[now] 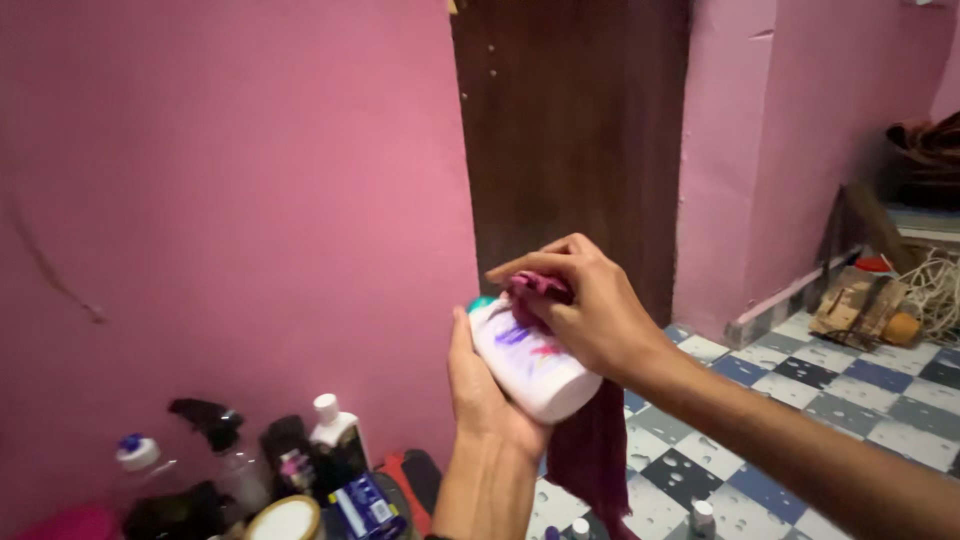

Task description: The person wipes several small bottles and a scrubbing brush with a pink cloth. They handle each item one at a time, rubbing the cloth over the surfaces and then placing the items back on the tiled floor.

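Mid-frame, my left hand (478,385) cups the white bottle (530,362) from beneath, fingers wrapped round it, while my right hand (585,305) presses a maroon cloth (590,445) onto its top.
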